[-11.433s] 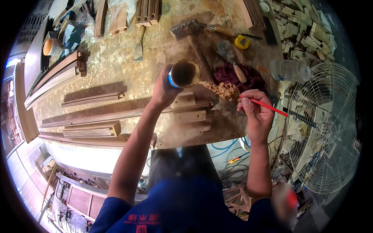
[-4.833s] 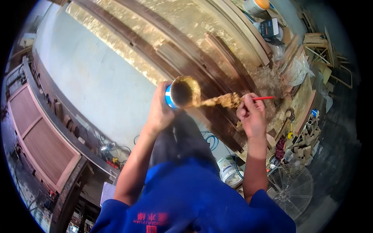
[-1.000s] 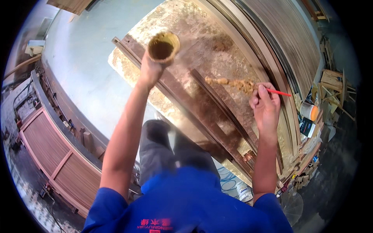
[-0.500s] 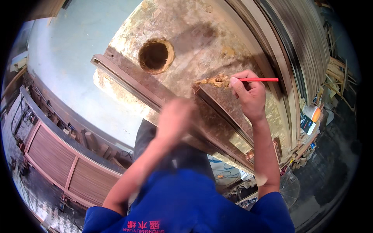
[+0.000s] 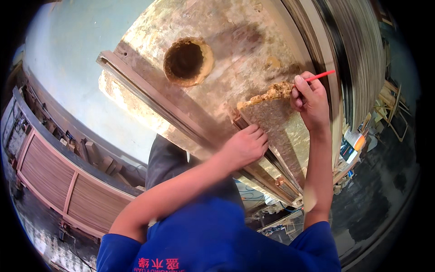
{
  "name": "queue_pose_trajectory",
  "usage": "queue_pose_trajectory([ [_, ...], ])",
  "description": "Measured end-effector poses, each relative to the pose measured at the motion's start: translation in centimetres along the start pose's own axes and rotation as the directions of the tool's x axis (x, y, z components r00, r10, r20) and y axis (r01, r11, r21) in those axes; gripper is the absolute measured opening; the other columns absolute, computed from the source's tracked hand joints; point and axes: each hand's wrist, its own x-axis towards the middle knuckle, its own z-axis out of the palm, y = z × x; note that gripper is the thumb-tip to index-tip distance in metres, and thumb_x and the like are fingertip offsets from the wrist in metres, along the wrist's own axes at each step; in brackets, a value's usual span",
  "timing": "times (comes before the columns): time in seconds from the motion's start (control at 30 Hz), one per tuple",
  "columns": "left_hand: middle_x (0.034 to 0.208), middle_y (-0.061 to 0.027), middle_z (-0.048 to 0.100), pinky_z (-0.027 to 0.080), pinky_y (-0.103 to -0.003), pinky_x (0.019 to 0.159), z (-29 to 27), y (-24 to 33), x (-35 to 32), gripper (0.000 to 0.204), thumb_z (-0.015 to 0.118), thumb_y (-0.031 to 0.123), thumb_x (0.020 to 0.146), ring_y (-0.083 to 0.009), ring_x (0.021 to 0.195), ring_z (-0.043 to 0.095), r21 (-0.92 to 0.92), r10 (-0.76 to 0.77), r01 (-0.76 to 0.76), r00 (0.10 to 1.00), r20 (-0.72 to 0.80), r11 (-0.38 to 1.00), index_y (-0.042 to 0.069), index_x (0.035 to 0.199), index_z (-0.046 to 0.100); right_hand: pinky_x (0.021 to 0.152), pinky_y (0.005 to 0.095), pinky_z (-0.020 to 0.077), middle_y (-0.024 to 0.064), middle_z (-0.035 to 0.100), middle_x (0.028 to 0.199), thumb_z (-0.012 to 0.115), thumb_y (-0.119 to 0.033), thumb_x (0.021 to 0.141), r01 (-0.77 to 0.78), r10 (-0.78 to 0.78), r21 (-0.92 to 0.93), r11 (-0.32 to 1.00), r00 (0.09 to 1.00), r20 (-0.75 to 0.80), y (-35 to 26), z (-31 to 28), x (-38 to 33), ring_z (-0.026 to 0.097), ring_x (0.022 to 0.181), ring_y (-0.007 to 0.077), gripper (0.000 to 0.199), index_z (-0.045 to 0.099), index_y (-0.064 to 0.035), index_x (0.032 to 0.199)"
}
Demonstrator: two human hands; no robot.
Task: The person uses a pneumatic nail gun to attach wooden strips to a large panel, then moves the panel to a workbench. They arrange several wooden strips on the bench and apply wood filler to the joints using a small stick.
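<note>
My right hand (image 5: pixel 310 102) is closed in a pinch on a thin red stick (image 5: pixel 322 75), which slants up to the right. Its lower end is hidden by my fingers, so I cannot tell whether it is a pencil or a brush. Beside those fingertips lies a lumpy, yellow-brown crust (image 5: pixel 269 93) on the stained board (image 5: pixel 240 59). My left hand (image 5: pixel 247 146) lies over a narrow, grooved wooden strip (image 5: pixel 277 162), its fingers bent around it. The strip's far end shows just past my knuckles.
A round, crusted container (image 5: pixel 206 68) with a dark inside sits farther up the board. A long wooden moulding (image 5: pixel 149 97) runs along the board's left side. Long panels (image 5: pixel 362 50) stand at the right. Framed wooden panels (image 5: pixel 47 170) are at the lower left.
My left hand has moved right and come down onto the wooden strip. My right hand has shifted a little right, and the red stick now tilts upward. The view has shifted slightly.
</note>
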Motion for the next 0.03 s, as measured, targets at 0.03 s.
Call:
queue_pose_trajectory([
  [0.03, 0.091, -0.0042, 0.063, 0.048, -0.036, 0.101, -0.05, 0.06, 0.06, 0.018, 0.063, 0.017, 0.076, -0.0235, 0.097, 0.063, -0.001, -0.007, 0.007, 1.000, -0.004, 1.000, 0.008, 0.091, 0.069, 0.052, 0.0215, 0.0421, 0.0029, 0.065, 0.078, 0.066, -0.017, 0.103, -0.043, 0.042, 0.020, 0.999, 0.998, 0.041, -0.07, -0.12, 0.46, 0.055, 0.059, 0.0067, 0.013, 0.059, -0.0074, 0.098],
])
